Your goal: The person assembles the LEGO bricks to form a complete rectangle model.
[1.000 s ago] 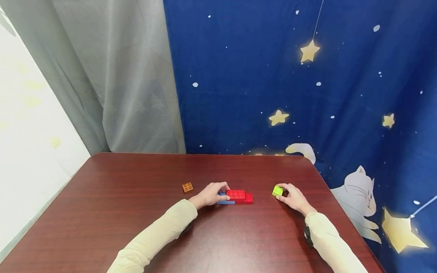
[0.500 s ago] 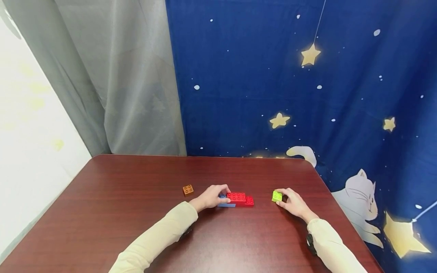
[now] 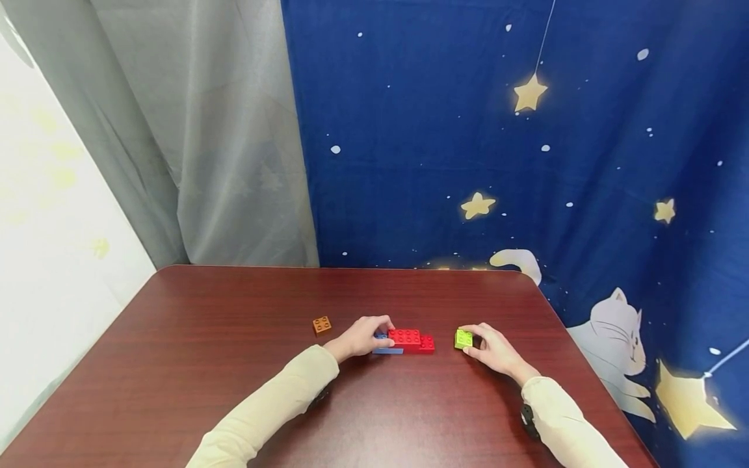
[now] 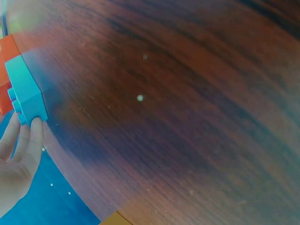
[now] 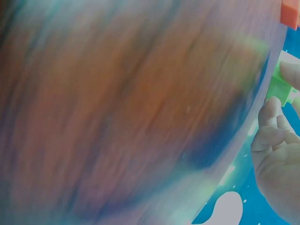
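My left hand (image 3: pixel 361 337) grips the left end of a joined brick assembly on the table, its thumb and fingers about the blue brick (image 3: pixel 388 351). Red bricks (image 3: pixel 405 337) join that brick on the right, one stacked higher than the other. In the left wrist view, fingertips touch the studded end of the blue brick (image 4: pixel 27 89). Between thumb and fingers, my right hand (image 3: pixel 494 349) pinches a small lime-green brick (image 3: pixel 463 338), a short gap to the right of the red ones. The right wrist view shows this green brick (image 5: pixel 280 86) at its right edge.
A small orange-brown brick (image 3: pixel 322 325) with studs up lies left of my left hand. All the bricks are on or over a dark red wooden table (image 3: pixel 234 305). Behind it hang a grey curtain (image 3: pixel 246 162) and a blue star-patterned curtain (image 3: pixel 409 130).
My right hand has moved left with the green brick, bringing it closer to the red bricks. The left hand stays on the assembly. The head view shifted slightly.
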Tool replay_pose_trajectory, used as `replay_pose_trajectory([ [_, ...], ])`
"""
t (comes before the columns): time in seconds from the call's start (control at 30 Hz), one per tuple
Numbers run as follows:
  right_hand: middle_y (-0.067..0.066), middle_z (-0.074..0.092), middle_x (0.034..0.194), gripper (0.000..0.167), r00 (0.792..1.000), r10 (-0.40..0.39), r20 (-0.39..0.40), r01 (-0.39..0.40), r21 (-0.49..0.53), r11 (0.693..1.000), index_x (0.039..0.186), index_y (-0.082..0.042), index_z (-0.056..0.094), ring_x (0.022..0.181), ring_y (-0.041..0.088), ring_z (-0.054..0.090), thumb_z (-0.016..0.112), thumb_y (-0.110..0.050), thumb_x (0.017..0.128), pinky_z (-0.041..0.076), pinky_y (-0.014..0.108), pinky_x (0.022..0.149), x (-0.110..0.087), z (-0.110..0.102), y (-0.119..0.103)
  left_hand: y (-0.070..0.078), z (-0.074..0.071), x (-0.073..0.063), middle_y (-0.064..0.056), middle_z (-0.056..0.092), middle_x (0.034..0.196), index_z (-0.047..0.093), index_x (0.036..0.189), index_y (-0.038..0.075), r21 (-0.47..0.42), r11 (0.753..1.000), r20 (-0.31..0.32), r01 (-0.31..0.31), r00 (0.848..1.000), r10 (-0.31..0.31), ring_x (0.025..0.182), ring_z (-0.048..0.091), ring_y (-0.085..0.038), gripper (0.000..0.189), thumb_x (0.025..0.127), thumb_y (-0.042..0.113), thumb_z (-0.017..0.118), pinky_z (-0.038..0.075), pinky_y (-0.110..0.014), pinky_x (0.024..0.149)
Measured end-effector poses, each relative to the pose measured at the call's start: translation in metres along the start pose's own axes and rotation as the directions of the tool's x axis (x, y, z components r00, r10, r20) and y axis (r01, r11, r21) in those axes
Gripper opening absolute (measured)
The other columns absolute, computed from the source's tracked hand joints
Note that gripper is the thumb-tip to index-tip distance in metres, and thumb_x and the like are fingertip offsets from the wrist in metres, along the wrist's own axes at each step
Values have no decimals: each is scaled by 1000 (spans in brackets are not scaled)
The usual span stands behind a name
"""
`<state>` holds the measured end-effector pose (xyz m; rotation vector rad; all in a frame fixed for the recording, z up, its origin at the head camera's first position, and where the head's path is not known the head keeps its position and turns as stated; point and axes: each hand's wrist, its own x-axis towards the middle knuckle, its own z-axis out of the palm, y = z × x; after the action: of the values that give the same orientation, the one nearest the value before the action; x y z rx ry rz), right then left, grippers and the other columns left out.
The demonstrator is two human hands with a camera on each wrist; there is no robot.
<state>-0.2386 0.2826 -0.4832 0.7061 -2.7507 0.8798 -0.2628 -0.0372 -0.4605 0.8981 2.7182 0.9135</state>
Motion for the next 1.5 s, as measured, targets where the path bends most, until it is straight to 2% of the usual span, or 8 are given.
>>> replay_pose_trajectory([
  [0.1,-2,49,83,43,1000,-5,21,5,9,1000,111,-10,58,57,7,41,73,-10,71,37,22,51,1,1,-6,0,0,0,1,59,92,56,96,17,2,1000,-2,-5,1000,5,85,53,-14,22,80,29,65,42,-31,78],
  [0.47,-1,50,85,43,993,-111,43,108,70,992,113,-8,57,55,6,41,72,-10,72,38,22,50,10,9,-32,0,0,0,1,59,91,56,96,16,5,1000,-4,-13,1000,13,85,54,-14,22,80,28,65,42,-30,77],
  [0.8,-3,50,86,44,987,-154,49,148,106,983,114,-9,57,54,8,42,72,-10,72,38,21,50,18,18,-43,-1,0,0,2,59,92,56,96,17,0,1000,1,-3,1000,3,86,53,-14,21,80,29,65,42,-30,78],
  [1.03,-3,51,88,44,988,-144,46,139,106,985,114,-8,57,55,7,42,72,-10,73,39,21,51,24,25,-46,-2,0,0,0,60,91,56,95,15,-3,1000,-10,-28,1000,28,86,54,-16,21,80,28,64,42,-32,78],
  [1.5,-3,52,86,39,992,-110,57,105,85,991,107,-13,56,56,8,42,73,-13,71,38,22,50,32,28,-52,-1,1,0,3,59,90,56,95,17,-14,1000,0,0,1000,0,84,53,-14,21,80,29,65,42,-31,77],
])
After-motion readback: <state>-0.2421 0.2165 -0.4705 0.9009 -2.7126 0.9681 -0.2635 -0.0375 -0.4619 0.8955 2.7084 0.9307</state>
